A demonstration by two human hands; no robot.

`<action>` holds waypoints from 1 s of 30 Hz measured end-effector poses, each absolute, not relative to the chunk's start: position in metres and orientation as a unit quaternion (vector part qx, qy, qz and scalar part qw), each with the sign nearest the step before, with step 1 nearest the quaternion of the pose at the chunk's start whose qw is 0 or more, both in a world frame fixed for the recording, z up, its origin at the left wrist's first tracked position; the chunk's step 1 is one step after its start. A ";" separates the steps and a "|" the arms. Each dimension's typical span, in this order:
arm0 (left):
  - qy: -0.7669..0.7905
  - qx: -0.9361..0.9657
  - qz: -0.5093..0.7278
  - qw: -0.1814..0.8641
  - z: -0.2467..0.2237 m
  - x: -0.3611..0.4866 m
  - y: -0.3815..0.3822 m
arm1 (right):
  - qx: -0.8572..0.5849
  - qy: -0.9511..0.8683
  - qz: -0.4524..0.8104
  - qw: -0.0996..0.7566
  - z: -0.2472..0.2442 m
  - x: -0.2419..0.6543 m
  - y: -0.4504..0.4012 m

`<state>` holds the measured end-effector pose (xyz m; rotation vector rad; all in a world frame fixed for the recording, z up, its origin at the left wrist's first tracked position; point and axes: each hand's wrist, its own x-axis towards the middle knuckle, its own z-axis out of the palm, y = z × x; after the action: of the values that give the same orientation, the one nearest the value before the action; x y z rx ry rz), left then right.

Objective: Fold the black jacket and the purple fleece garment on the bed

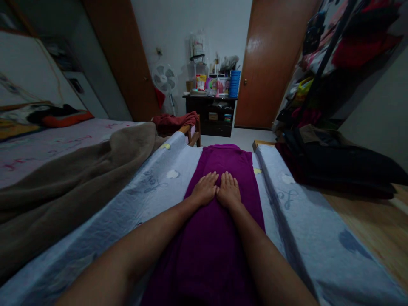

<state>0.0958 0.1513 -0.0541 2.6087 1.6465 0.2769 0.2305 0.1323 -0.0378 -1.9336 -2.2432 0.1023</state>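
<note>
A purple garment lies lengthwise on a light blue patterned sheet, its far end reaching the sheet's far edge. On its upper half my left hand rests flat, fingers stretched forward. My right hand lies flat right beside it, the thumbs touching or nearly so. Both palms press on the cloth and neither hand grips anything. The garment's near end runs down between my forearms and out of the frame, so its exact kind cannot be made out.
A brown blanket is bunched on the left. Dark folded clothes are piled at the right. Beyond the bed stand a black cabinet with items on top, a white fan and a wooden door.
</note>
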 end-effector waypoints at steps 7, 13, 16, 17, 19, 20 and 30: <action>0.536 0.840 0.086 0.009 -0.045 0.099 0.148 | -0.663 -0.744 0.044 0.070 -0.033 0.237 0.103; 0.552 0.828 0.101 0.004 -0.044 0.102 0.143 | -0.663 -0.744 0.065 0.052 -0.027 0.244 0.062; 0.562 0.820 0.108 0.008 -0.043 0.103 0.141 | -0.650 -0.754 0.079 0.046 -0.025 0.248 0.041; 0.566 0.817 0.108 0.012 -0.042 0.103 0.140 | -0.646 -0.757 0.080 0.047 -0.025 0.249 0.034; 0.575 0.811 0.109 0.016 -0.037 0.104 0.138 | -0.642 -0.761 0.078 0.049 -0.025 0.251 0.021; 0.579 0.808 0.110 0.017 -0.034 0.105 0.136 | -0.640 -0.763 0.077 0.049 -0.025 0.252 0.015; 0.486 0.867 0.042 0.102 -0.004 0.095 0.024 | -0.581 -0.786 0.168 0.128 -0.021 0.278 -0.016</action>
<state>0.0951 0.0237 -0.0041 2.5585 1.4356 0.1238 0.2784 -0.0158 -0.0213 -1.6905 -2.2857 0.4875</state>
